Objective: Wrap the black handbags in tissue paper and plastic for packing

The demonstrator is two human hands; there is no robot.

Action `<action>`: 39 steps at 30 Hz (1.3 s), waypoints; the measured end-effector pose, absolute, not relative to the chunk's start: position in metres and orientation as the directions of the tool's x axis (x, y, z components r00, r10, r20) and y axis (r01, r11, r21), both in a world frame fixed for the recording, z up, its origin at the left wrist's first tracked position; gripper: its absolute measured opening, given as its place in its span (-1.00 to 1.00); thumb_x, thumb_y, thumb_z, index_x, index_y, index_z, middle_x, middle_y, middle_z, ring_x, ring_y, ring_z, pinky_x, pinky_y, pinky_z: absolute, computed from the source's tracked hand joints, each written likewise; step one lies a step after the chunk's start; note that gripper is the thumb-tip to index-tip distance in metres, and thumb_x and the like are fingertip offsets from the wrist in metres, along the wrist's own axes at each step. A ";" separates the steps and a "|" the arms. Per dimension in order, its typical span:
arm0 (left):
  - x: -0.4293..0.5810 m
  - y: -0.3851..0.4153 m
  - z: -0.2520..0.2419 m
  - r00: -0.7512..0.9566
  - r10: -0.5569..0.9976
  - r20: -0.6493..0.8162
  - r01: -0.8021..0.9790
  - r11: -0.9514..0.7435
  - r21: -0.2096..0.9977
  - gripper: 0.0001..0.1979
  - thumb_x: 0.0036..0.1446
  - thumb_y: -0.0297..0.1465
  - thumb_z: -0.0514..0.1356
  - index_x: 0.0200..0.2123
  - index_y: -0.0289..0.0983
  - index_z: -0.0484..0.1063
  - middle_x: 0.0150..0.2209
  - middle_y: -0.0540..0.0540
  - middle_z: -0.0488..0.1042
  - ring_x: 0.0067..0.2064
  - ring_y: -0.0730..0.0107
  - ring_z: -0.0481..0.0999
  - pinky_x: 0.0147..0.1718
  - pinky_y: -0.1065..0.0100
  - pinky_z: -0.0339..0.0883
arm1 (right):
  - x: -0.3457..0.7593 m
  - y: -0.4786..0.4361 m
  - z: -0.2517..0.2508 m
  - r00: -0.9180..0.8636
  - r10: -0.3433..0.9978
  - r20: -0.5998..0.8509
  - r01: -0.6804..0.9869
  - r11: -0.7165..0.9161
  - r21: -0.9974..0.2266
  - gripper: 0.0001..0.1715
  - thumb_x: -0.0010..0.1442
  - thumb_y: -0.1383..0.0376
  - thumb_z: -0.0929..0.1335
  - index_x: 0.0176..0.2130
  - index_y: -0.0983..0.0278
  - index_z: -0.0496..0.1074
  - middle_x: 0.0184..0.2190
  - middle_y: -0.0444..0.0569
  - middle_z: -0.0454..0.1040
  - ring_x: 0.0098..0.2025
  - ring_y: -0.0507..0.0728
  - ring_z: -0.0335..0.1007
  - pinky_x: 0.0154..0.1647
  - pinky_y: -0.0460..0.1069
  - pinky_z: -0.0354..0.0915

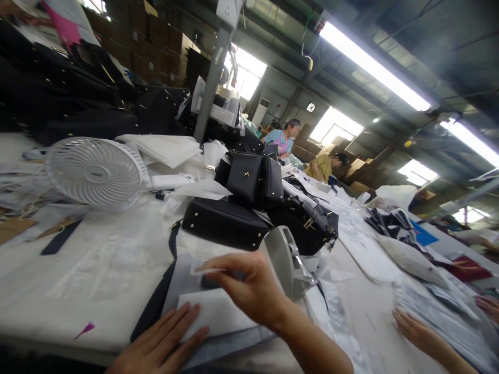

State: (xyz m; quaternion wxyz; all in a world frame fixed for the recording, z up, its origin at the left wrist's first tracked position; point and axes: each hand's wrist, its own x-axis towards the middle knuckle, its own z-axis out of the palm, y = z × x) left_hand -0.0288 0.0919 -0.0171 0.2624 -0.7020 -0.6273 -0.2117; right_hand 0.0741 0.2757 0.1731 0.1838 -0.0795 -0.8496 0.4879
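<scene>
My left hand (163, 340) lies flat, fingers stretched, on the edge of a folded white sheet (218, 311). This sheet rests on a dark bag (150, 311) wrapped in greyish film, at the table's front edge. Above it, my right hand (249, 288) pinches a small translucent strip (198, 267) between thumb and fingers; it looks like tape. Just behind my right hand stands a grey tape dispenser (281, 257). A black handbag (224, 223) with gold studs lies beyond the sheet, and another upright black bag (245, 179) is behind that one.
A white fan (95, 174) stands at left. Black bags (89, 104) are piled behind it. A purple tassel-like scrap (84, 330) lies near the front edge. At right, a co-worker's hand (417, 332) rests near plastic-wrapped goods (432, 311). A metal post (210, 88) rises behind the table.
</scene>
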 end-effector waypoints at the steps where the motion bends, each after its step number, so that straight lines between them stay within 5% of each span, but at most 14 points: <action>1: -0.028 0.091 -0.020 0.114 0.770 0.628 0.993 -0.076 -0.088 -0.44 0.44 -0.55 -0.14 0.36 0.01 0.22 0.27 0.07 0.44 0.28 0.38 0.41 0.38 0.26 0.05 | 0.085 0.270 0.165 -0.930 0.276 0.243 -0.066 0.526 -0.848 -0.82 0.34 0.22 0.40 -0.17 0.18 0.65 -0.20 -0.10 0.69 -0.18 0.11 0.63 -0.10 -0.06 0.47; 7: -0.027 0.092 -0.043 0.060 0.735 0.676 0.995 -0.098 0.018 -0.52 0.49 -0.31 -0.04 0.41 0.01 0.10 0.21 -0.03 0.51 0.20 0.32 0.51 0.26 0.32 0.28 | 0.128 0.250 0.097 -0.958 0.103 0.266 -0.139 0.647 -0.750 -0.72 0.32 0.41 0.34 -0.06 0.11 0.55 -0.04 -0.16 0.65 0.01 0.04 0.59 0.36 0.02 0.16; 13: -0.024 0.090 -0.045 -0.020 0.765 0.644 0.983 -0.101 0.151 -0.55 0.48 -0.37 -0.03 0.37 -0.03 0.20 0.39 -0.08 0.27 0.30 0.24 0.40 0.30 0.29 0.23 | 0.140 0.251 0.073 -0.909 0.130 0.396 -0.229 0.637 -0.736 -0.83 0.38 0.36 0.33 -0.11 0.20 0.54 -0.11 -0.07 0.68 0.01 0.05 0.60 0.26 -0.04 0.29; 20: -0.031 0.087 -0.046 -0.033 0.730 0.683 0.955 -0.177 0.236 -0.63 0.44 -0.36 0.05 0.25 -0.24 0.33 0.31 -0.18 0.37 0.26 0.28 0.45 0.28 0.34 0.26 | 0.143 0.252 0.060 -0.861 0.037 0.508 -0.351 0.679 -0.645 -0.88 0.36 0.37 0.32 -0.21 0.25 0.49 -0.16 0.02 0.68 0.01 0.05 0.60 0.17 -0.05 0.37; 24: -0.031 0.084 -0.042 -0.036 0.735 0.677 0.966 -0.149 0.213 -0.55 0.43 -0.44 0.03 0.34 -0.16 0.26 0.34 -0.17 0.33 0.25 0.22 0.46 0.21 0.33 0.38 | 0.150 0.252 0.051 -0.857 -0.059 0.512 -0.353 0.791 -0.500 -0.77 0.29 0.45 0.28 -0.14 0.23 0.48 -0.10 -0.04 0.67 0.07 0.00 0.56 0.28 -0.05 0.26; 30: -0.026 0.086 -0.024 0.026 0.769 0.638 0.975 -0.162 0.154 -0.49 0.46 -0.44 -0.03 0.42 -0.13 0.10 0.36 -0.12 0.32 0.38 0.15 0.26 0.28 0.17 0.30 | 0.169 0.247 0.038 -0.785 -0.131 0.606 -0.335 0.912 -0.237 -0.78 0.47 0.38 0.25 -0.08 0.24 0.48 -0.10 -0.07 0.68 0.15 0.00 0.50 0.34 -0.02 0.21; 36: -0.032 0.087 -0.024 0.050 0.798 0.601 0.982 -0.147 0.115 -0.50 0.49 -0.35 -0.05 0.43 -0.14 0.07 0.35 -0.09 0.32 0.34 0.25 0.33 0.29 0.21 0.29 | 0.201 0.231 0.023 -0.643 0.034 0.765 -0.227 0.946 -0.233 -0.84 0.44 0.35 0.32 -0.06 0.31 0.50 -0.22 -0.01 0.68 -0.05 0.05 0.61 0.04 -0.07 0.47; 39: -0.035 0.088 -0.027 0.071 0.792 0.607 0.984 -0.157 0.089 -0.50 0.48 -0.34 -0.04 0.42 -0.16 0.09 0.36 -0.09 0.31 0.33 0.24 0.35 0.28 0.22 0.30 | 0.215 0.223 0.011 -0.680 0.011 0.734 -0.099 0.989 -0.107 -0.72 0.48 0.37 0.23 0.00 0.33 0.51 -0.15 0.03 0.68 -0.04 0.10 0.61 0.01 -0.02 0.51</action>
